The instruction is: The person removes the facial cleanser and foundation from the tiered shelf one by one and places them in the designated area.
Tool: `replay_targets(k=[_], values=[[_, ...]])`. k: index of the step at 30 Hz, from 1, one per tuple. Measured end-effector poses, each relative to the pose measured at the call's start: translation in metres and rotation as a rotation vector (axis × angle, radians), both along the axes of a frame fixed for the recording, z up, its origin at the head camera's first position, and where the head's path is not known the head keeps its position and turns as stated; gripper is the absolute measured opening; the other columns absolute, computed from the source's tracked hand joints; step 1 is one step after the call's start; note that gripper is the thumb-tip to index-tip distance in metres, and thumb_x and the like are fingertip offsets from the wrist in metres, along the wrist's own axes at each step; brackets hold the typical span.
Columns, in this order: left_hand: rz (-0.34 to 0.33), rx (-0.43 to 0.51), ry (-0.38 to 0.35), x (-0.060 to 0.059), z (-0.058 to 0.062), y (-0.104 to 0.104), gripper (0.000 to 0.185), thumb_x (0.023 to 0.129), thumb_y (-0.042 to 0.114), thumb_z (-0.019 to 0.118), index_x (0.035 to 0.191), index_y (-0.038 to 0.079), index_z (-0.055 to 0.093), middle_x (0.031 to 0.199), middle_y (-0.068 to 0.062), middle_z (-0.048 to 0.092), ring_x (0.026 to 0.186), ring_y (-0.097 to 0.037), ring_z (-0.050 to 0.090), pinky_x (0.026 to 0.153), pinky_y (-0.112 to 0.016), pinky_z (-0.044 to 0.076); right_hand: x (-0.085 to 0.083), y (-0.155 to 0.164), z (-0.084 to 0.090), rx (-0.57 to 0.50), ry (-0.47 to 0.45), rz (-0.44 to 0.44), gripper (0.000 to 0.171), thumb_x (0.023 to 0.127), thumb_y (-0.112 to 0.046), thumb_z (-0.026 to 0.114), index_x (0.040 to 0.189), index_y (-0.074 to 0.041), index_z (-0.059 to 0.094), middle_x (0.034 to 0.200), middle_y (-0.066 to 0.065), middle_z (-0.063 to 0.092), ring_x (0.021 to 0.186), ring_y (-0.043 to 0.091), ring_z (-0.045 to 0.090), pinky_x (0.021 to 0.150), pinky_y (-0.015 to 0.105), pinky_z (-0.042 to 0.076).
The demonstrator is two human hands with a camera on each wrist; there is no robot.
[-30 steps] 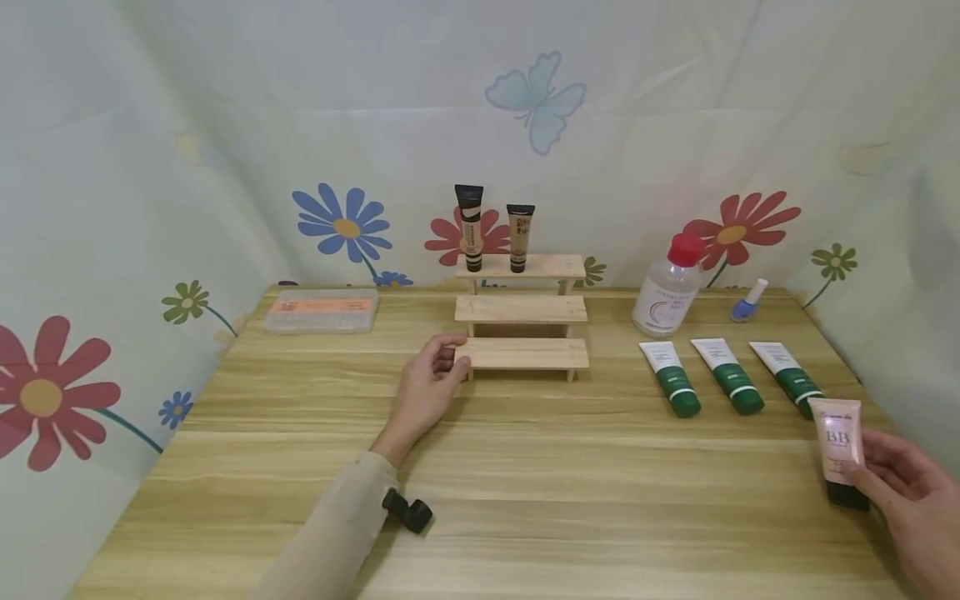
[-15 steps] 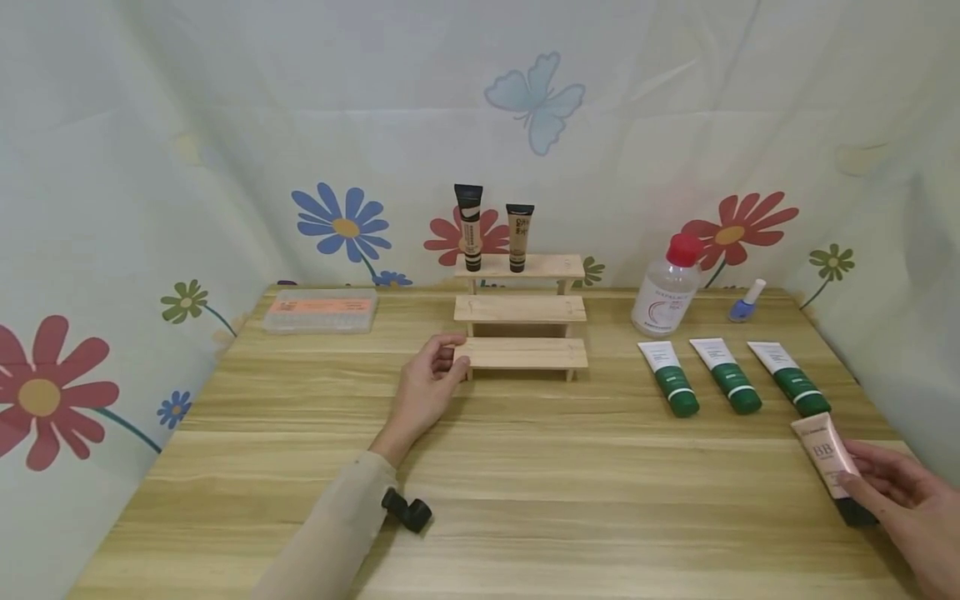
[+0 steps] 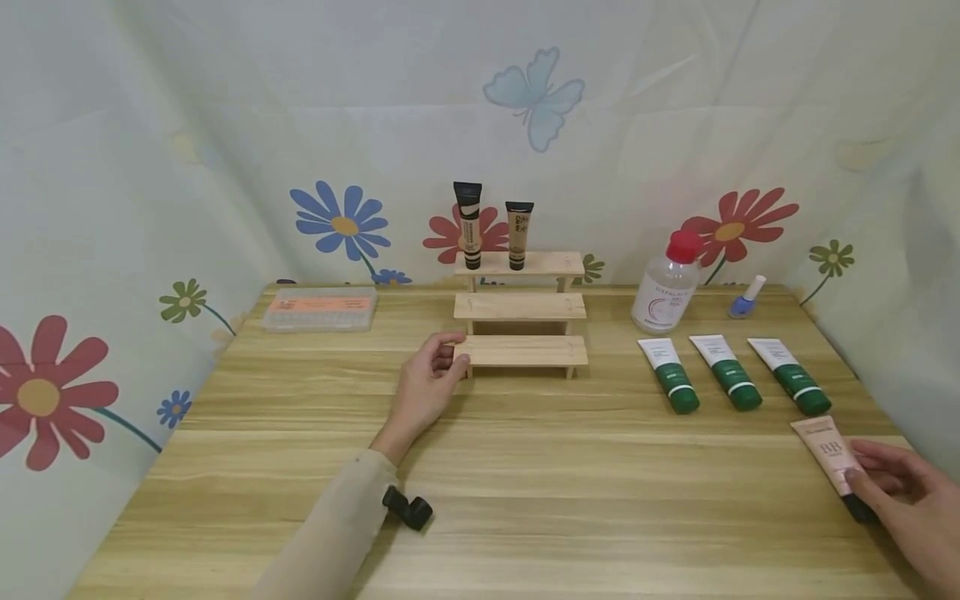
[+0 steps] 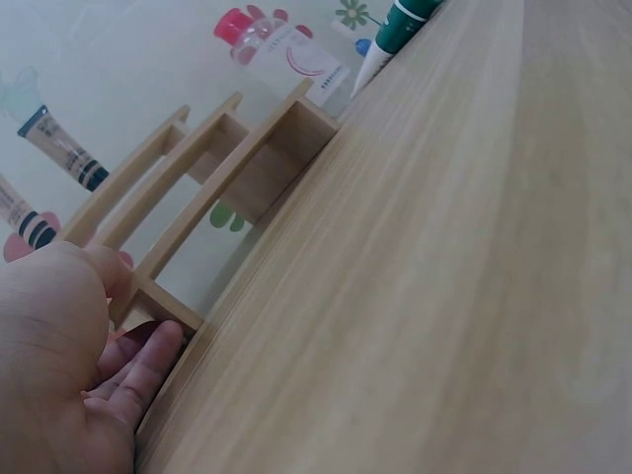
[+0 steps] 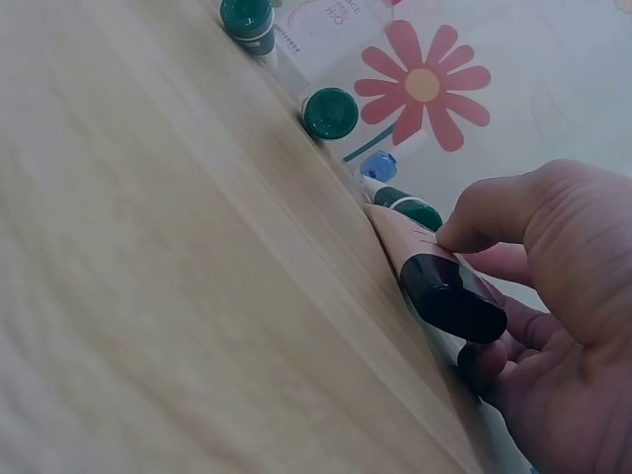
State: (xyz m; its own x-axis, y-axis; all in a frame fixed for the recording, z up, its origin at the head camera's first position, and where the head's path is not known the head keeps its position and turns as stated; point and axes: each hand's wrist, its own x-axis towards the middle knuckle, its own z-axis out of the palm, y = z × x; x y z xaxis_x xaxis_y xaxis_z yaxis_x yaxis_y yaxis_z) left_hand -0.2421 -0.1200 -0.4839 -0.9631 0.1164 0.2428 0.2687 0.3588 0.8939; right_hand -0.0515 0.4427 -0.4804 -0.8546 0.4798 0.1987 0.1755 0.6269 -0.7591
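Note:
My right hand holds a pink BB cream tube between thumb and fingers at the table's right side. Its black cap points toward me, and the tube lies low along the tabletop in the right wrist view. My left hand grips the left end of the lowest step of a three-step wooden stand. On the top step, toward the left, a black and beige tube and a smaller beige tube stand upright on their caps.
Several items occupy the right back: green and white tubes lying in a row, a clear bottle with a red cap, and blue nail polish. A flat clear case lies at the back left. Flowered cloth hangs behind.
My right hand has lowered the BB cream tube from a raised, more upright pose to a slant near the tabletop, just below the rightmost green tube. My left hand stays on the stand.

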Motion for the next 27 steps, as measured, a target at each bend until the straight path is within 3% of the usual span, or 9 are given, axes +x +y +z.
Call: replay_targets(k=[7, 16, 22, 25, 27], values=[[-0.002, -0.002, 0.005, 0.000, -0.001, 0.000, 0.032, 0.113, 0.024, 0.070, 0.143, 0.016, 0.069, 0.117, -0.009, 0.074, 0.107, -0.022, 0.075, 0.092, -0.035, 0.064, 0.001, 0.002, -0.003, -0.062, 0.031, -0.050, 0.060, 0.103, 0.003, 0.072, 0.122, -0.053, 0.059, 0.097, -0.044, 0.048, 0.079, -0.014, 0.050, 0.067, 0.005, 0.041], [-0.004, 0.002, 0.013, -0.002, -0.002, 0.000, 0.033, 0.112, 0.024, 0.071, 0.144, 0.016, 0.069, 0.117, -0.009, 0.073, 0.107, -0.022, 0.075, 0.091, -0.035, 0.064, -0.004, -0.006, 0.003, -0.080, 0.013, -0.165, 0.057, 0.105, -0.002, 0.071, 0.134, -0.049, 0.058, 0.105, -0.038, 0.045, 0.091, -0.015, 0.045, 0.080, 0.002, 0.035], [0.000, -0.002, 0.004, -0.001, 0.000, 0.000, 0.034, 0.112, 0.024, 0.071, 0.145, 0.015, 0.069, 0.117, -0.009, 0.073, 0.107, -0.022, 0.074, 0.091, -0.035, 0.064, -0.005, -0.009, 0.006, -0.009, -0.030, -0.150, 0.052, 0.110, -0.009, 0.068, 0.158, -0.025, 0.055, 0.113, -0.039, 0.040, 0.098, -0.018, 0.041, 0.085, 0.006, 0.037], [0.006, -0.005, 0.000, -0.001, 0.000, 0.001, 0.034, 0.112, 0.023, 0.071, 0.145, 0.014, 0.068, 0.117, -0.009, 0.073, 0.107, -0.022, 0.074, 0.091, -0.033, 0.064, -0.007, -0.011, 0.008, 0.003, -0.024, -0.125, 0.050, 0.111, -0.012, 0.067, 0.158, -0.023, 0.056, 0.114, -0.040, 0.040, 0.098, -0.020, 0.042, 0.082, 0.006, 0.038], [0.007, -0.009, -0.001, 0.000, 0.000, 0.001, 0.034, 0.112, 0.023, 0.071, 0.145, 0.014, 0.068, 0.117, -0.009, 0.073, 0.107, -0.022, 0.074, 0.091, -0.032, 0.063, -0.008, -0.012, 0.011, -0.019, 0.002, -0.118, 0.046, 0.110, -0.011, 0.069, 0.151, -0.030, 0.059, 0.113, -0.040, 0.043, 0.098, -0.019, 0.044, 0.080, 0.003, 0.038]])
